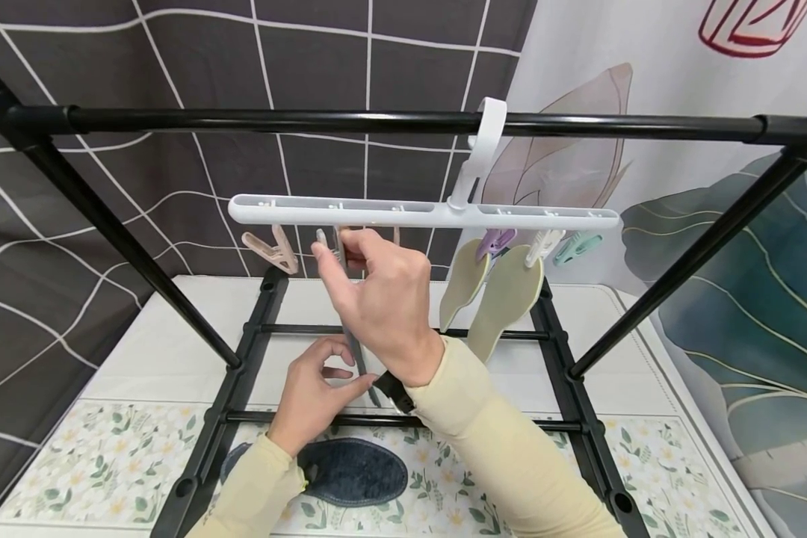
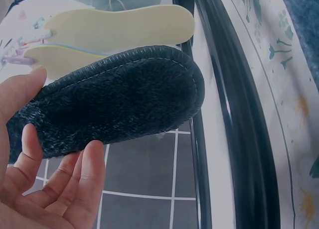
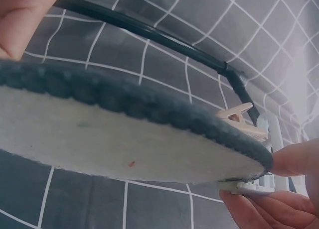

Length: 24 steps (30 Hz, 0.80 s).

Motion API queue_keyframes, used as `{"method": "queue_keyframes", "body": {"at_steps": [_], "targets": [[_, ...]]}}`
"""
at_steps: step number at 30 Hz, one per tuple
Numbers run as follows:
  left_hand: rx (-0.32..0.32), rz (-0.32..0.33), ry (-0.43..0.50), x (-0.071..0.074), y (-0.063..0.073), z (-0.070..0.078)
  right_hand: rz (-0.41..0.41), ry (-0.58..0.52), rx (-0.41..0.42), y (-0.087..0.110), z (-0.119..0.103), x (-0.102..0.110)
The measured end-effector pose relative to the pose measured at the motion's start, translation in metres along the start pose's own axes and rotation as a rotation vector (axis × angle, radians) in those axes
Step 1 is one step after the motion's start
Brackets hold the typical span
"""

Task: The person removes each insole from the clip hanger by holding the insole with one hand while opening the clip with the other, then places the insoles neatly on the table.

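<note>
My right hand pinches a whitish clothespin under the white hanger. One end of a dark fuzzy insole meets that clothespin; its pale underside shows in the right wrist view. Lower down, my left hand holds the same insole lightly by its edges, thumb on one side and fingers on the other. From above, the insole is seen nearly edge-on. Two pale yellow-green insoles hang at the hanger's right from a purple clothespin and a white clothespin.
The hanger hooks over the top bar of a black rack. A beige clothespin and a green clothespin also hang from it. Beneath my left forearm, another dark blue insole lies on a floral cloth. Curtains stand behind.
</note>
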<state>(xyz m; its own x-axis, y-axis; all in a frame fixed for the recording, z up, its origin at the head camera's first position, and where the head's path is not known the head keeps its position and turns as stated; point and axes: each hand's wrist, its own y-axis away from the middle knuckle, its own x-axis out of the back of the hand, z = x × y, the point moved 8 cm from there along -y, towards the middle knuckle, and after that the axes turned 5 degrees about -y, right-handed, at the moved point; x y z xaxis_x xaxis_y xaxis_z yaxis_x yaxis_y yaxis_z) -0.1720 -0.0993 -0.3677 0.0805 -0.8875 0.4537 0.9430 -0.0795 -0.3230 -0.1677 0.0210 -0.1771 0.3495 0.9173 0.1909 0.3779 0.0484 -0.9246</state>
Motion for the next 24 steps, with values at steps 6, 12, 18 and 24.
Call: {"method": "queue_keyframes", "body": {"at_steps": [6, 12, 18, 24], "targets": [[0.001, -0.001, -0.001, 0.0005, 0.0002, 0.0005, -0.004, -0.008, 0.001, -0.0008, 0.0003, 0.0006], [-0.01, -0.011, -0.002, -0.0002, 0.0007, -0.0009, -0.005, 0.0, 0.008, -0.0022, 0.0004, 0.0019], [-0.047, -0.017, -0.045, -0.0003, 0.0021, 0.001, -0.006, -0.002, 0.002, -0.0029, 0.0002, 0.0029], [-0.052, -0.01, -0.087, 0.0015, 0.0036, 0.0016, -0.008, 0.015, 0.0, -0.0027, 0.0006, 0.0041]]}}
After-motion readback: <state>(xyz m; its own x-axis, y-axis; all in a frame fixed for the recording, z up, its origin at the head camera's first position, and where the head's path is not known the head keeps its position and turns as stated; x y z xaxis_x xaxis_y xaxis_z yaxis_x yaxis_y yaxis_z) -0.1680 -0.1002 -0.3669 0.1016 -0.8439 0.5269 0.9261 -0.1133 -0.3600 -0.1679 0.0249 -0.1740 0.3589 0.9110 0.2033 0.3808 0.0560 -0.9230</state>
